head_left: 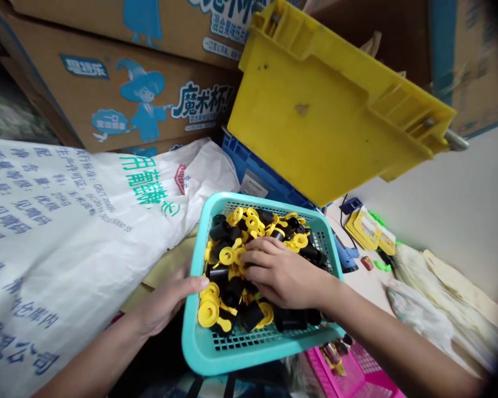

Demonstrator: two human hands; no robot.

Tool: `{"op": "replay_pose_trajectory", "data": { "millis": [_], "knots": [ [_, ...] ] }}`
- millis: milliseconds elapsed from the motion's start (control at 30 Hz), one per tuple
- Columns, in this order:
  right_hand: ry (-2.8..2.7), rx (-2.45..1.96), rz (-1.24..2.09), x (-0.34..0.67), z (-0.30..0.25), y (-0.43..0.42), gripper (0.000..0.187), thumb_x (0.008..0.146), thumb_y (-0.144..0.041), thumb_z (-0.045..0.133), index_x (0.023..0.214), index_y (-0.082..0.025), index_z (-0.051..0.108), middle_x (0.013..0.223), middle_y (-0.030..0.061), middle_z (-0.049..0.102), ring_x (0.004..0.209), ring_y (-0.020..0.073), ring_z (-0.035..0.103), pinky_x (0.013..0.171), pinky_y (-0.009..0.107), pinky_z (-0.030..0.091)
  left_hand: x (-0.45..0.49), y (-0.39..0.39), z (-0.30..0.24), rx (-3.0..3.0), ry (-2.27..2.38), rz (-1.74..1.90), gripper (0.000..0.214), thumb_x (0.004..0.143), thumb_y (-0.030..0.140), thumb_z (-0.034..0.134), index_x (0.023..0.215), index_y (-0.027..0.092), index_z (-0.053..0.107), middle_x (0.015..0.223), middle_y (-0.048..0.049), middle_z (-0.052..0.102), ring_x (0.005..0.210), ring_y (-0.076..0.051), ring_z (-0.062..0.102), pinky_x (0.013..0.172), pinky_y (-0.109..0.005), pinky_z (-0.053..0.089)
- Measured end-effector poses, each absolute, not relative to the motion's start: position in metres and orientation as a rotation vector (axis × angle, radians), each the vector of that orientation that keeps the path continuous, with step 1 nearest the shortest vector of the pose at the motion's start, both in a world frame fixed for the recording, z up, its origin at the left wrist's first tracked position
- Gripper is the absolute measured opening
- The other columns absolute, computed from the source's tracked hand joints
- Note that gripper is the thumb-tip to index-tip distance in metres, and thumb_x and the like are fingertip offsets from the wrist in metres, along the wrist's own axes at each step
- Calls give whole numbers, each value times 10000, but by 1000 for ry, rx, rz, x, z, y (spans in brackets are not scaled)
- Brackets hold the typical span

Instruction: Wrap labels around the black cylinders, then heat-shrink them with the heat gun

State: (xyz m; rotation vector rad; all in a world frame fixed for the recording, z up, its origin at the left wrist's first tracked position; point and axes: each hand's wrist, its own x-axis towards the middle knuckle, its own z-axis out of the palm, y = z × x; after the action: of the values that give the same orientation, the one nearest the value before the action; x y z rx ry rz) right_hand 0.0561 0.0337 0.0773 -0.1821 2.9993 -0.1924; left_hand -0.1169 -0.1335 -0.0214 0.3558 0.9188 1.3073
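Head view: the right hand (284, 273) is pressing down on a pile of black and yellow plastic parts (232, 290), with its fingers (255, 260) a little spread. It is hard to tell if it is gripping one. The left hand (164, 304) is staying half open at the rim of a teal basket (249, 360), and its thumb (197, 283) is just beside yellow parts. The basket is sitting beside a white printed sack (66, 237), below a tilted yellow crate (315, 110).

white woven sack (58, 232) with blue print at left; printed cardboard cartons (87, 105) stacked behind; yellow plastic crate (327, 110) tilted above blue plastic crate (261, 177); blue tool (344, 251) on bench (369, 290); pink plastic basket (357, 370) at lower edge.
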Motion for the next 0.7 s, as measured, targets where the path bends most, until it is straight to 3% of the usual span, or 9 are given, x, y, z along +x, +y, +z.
{"op": "replay_pose_trajectory", "data": {
  "millis": [133,233,367,467,533,700],
  "knots": [
    [3034,-28,-384,80,85,38,194,923,-238,483,1006,-162,640,1049,71,657,1090,186,536,1010,389,405,-122,-136,-24,360,876,1274,668,757,409,709,1370,229,515,1045,-100,748,996,-353,685,912,-470,537],
    [3104,29,-467,74,90,38,187,928,-285,509,1012,-177,637,1080,71,659,1069,180,561,996,386,423,-121,-135,-24,354,863,1286,684,755,399,714,1387,256,494,1135,-94,722,1120,-362,629,941,-467,522],
    [3236,221,-313,37,86,39,279,960,-319,459,1152,-172,599,1226,93,613,1191,211,498,1039,407,395,-115,-133,-19,362,909,1315,734,728,381,745,1401,287,468,1298,-71,641,1250,-356,536,1005,-448,483],
    [3175,210,-157,12,72,37,425,949,-396,472,1306,-168,509,1383,117,504,1306,275,394,1092,489,331,-109,-132,-14,333,974,1370,765,700,381,763,1399,277,471,1339,-65,612,1283,-358,502,1049,-455,444],
    [3100,116,-112,9,65,34,374,950,-357,470,1275,-183,531,1374,113,503,1263,281,429,1067,504,342,-108,-133,-14,301,987,1388,761,702,383,756,1399,268,473,1341,-69,609,1287,-365,495,1054,-466,436],
    [2990,35,-322,38,74,25,193,944,-232,447,1021,-187,618,1120,53,626,953,173,558,928,382,428,-114,-135,-23,371,951,1374,742,703,390,763,1384,273,495,1332,-75,617,1278,-378,500,1041,-466,451]
  ]
}}
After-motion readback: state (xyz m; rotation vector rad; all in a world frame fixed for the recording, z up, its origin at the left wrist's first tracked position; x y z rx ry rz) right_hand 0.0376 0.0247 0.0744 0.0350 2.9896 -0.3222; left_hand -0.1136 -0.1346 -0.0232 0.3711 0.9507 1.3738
